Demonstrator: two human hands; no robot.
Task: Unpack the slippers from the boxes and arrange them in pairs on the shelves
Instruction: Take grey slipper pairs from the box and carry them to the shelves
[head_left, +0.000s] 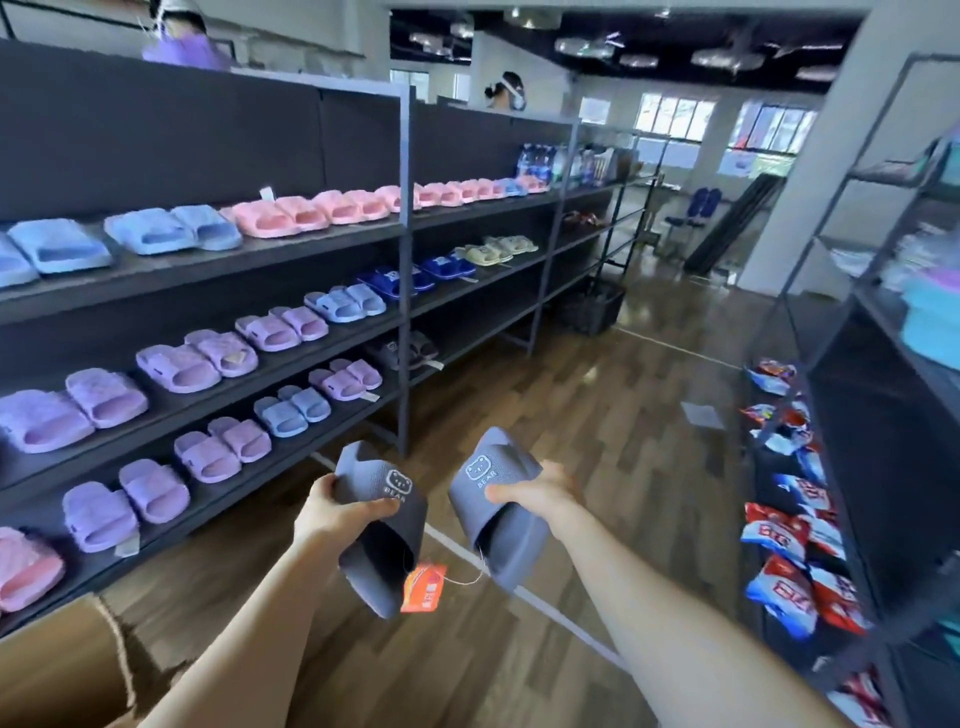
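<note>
Much of the long shelf rack is already stocked: pairs of blue, pink, purple, navy and cream slippers sit side by side on its tiers, and one dark grey pair rests on a lower tier just past the rack's middle post. The pair in hand is not yet shelved. In front of the rack, above the wooden floor, the left hand has its grip closed on the strap of the left grey slipper, thumb on top. The right hand grips the right grey slipper the same way, and an orange tag hangs on a thread between the two. A cardboard box stands at the rack's near end with its contents out of view, so how many pairs remain cannot be told. The tiers beyond the dark grey pair look bare, a likely home for this pair. The aisle in front of the rack looks wide. The tier edges and upright posts are what to clear, and snack packets lie low across the aisle from the rack.
</note>
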